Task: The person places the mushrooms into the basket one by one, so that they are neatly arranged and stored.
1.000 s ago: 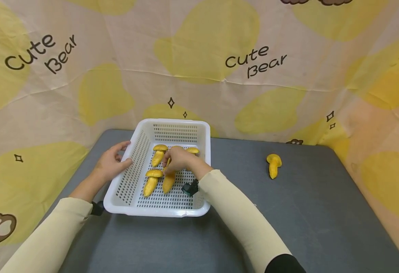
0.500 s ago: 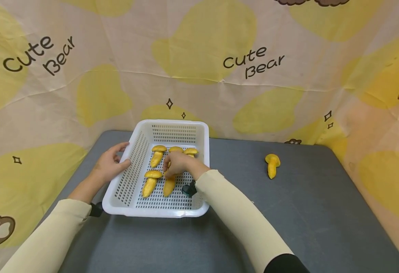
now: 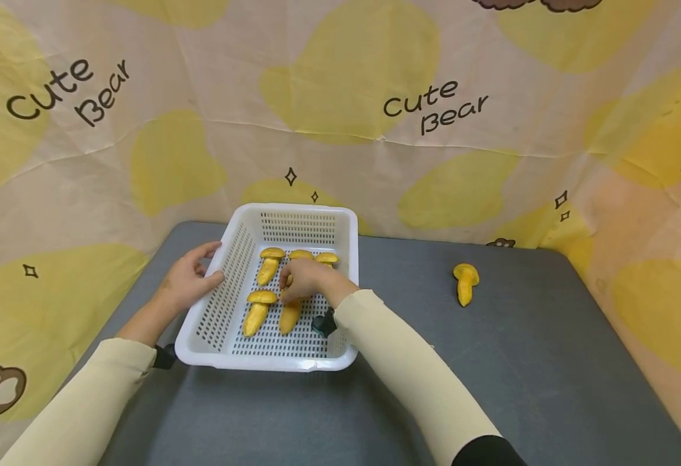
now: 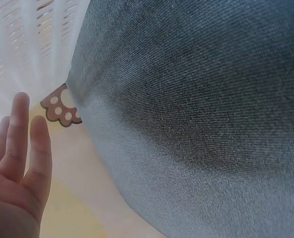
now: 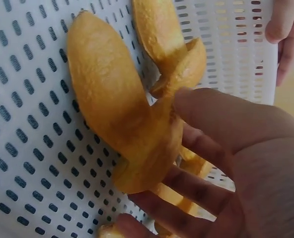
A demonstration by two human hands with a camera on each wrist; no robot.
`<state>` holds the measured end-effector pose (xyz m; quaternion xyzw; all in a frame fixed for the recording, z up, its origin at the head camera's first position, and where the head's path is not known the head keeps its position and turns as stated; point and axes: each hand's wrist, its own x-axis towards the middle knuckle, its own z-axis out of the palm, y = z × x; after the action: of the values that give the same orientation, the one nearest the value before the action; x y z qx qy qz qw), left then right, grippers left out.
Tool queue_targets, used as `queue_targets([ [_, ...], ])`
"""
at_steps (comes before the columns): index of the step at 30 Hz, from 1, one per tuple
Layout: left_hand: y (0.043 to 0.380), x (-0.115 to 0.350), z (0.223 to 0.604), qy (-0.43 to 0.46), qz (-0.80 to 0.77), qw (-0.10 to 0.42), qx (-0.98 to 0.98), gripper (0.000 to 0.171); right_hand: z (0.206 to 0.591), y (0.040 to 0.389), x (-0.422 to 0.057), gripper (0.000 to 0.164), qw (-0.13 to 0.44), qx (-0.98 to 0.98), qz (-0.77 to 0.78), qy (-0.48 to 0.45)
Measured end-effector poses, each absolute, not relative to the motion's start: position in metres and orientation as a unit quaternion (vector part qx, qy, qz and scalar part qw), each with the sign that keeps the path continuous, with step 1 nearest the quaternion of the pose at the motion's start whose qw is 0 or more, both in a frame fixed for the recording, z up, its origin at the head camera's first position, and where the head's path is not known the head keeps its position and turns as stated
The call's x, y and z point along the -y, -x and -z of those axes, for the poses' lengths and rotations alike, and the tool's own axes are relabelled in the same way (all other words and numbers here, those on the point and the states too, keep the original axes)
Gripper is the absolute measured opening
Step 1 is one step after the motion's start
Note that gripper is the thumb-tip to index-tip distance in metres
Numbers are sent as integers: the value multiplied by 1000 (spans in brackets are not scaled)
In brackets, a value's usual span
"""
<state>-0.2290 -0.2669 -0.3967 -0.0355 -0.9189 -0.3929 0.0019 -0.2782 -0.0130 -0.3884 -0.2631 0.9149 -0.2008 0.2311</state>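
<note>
In the head view, my right hand (image 3: 307,279) reaches into the white basket (image 3: 265,362) and pinches a yellow mushroom (image 3: 290,317) near its cap. The right wrist view shows the thumb on that mushroom's cap (image 5: 154,153), fingers behind it, and its thick stem (image 5: 100,74) over the slotted floor. Beside it lies another mushroom (image 3: 257,314), cap toward the back. Three more lie behind: one at left (image 3: 269,265), one in the middle (image 3: 301,254), one at right (image 3: 326,257), partly hidden. My left hand (image 3: 188,279) touches the basket's left rim; its visible fingers (image 4: 19,129) are extended.
A single mushroom (image 3: 465,283) lies on the grey table (image 3: 521,362) to the right of the basket. Patterned cloth (image 3: 340,97) hangs behind the table. A dark wrist device (image 3: 324,322) sits under my right wrist, inside the basket.
My right hand and its mushroom have shifted slightly toward the basket's near side, uncovering more of the middle back mushroom's cap. My left hand stays at the rim.
</note>
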Motion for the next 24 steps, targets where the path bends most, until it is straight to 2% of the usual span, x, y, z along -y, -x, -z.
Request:
queue_targets([
  [6, 228, 267, 396, 34, 390, 2, 920, 70, 384, 281, 13, 23, 175, -927, 184, 277],
  [15, 230, 265, 396, 37, 395, -1, 918, 71, 363, 278, 12, 47, 93, -926, 208, 300],
  [24, 230, 265, 395, 39, 393, 2, 919, 70, 334, 266, -1, 51, 33, -925, 227, 303],
])
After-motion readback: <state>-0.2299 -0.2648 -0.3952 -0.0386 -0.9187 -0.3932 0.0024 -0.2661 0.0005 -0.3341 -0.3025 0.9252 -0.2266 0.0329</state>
